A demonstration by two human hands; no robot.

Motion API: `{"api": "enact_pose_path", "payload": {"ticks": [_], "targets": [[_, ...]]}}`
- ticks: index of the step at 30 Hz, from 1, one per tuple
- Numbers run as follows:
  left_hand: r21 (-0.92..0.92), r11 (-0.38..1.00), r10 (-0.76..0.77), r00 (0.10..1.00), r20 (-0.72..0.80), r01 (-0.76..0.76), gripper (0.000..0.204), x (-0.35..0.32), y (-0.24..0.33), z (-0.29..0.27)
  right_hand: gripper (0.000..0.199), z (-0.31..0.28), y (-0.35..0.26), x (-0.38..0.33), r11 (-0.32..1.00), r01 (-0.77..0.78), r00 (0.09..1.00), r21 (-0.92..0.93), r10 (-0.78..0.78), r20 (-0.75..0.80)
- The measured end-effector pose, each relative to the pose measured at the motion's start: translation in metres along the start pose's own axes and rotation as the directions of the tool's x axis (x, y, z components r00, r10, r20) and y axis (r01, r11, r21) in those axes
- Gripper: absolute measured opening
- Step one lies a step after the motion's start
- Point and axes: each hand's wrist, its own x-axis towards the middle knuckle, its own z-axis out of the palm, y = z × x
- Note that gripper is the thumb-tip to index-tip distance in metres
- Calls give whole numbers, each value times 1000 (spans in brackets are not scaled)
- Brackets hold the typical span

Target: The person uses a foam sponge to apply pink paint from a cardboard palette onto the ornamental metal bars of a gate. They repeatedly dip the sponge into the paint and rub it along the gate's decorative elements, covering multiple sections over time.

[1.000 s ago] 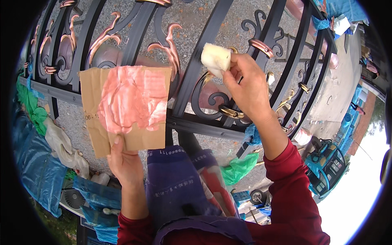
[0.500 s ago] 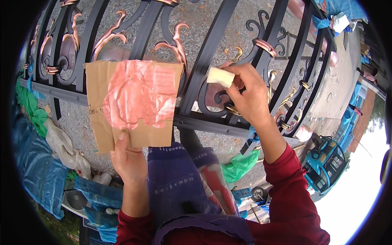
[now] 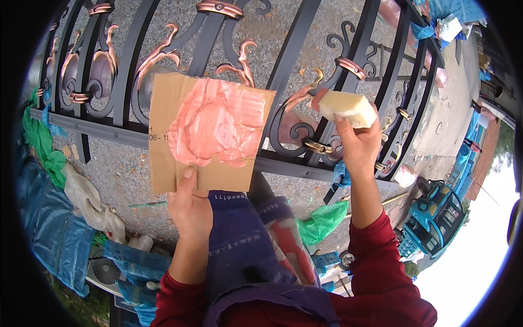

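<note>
My left hand grips the lower edge of a piece of brown cardboard, thumb in front and fingers behind. Glossy pink-copper paint is smeared over most of its face. In my right hand is a pale yellow sponge block, pinched between thumb and fingers. The sponge's left end is stained pink and lies over a curved leaf ornament on the black metal railing; whether they touch I cannot tell. That leaf is copper with a gold tip.
Copper-coloured leaves and collars dot the railing; others are gold. Blue plastic sheeting and a fan unit are at left. Green plastic lies near my legs. A teal vehicle stands at right, and grey gravel lies below.
My right hand has moved right, and the sponge is turned so its pink-stained end shows at the leaf ornament. The cardboard and my left hand have shifted right, with the board tilting slightly.
</note>
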Motion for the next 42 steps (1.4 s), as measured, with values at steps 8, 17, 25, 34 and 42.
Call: {"api": "enact_pose_path", "payload": {"ticks": [8,17,25,34,42], "targets": [[78,989,-134,987,92,127,39,1,-36,27,35,9,-37,-25,866,490,845,-95,-445,298],[87,995,-60,992,114,50,43,-18,-56,49,36,8,-31,-24,890,394,889,-231,-305,342],[47,998,-38,999,14,37,43,-33,-89,49,26,-8,-23,-22,915,372,815,-154,-243,526],[-74,983,158,980,-122,-167,50,-56,-90,17,25,-24,-18,89,942,316,887,-114,-251,388],[-123,969,177,951,-254,-213,50,-77,-111,15,20,4,-4,112,606,734,624,-308,-421,658]]}}
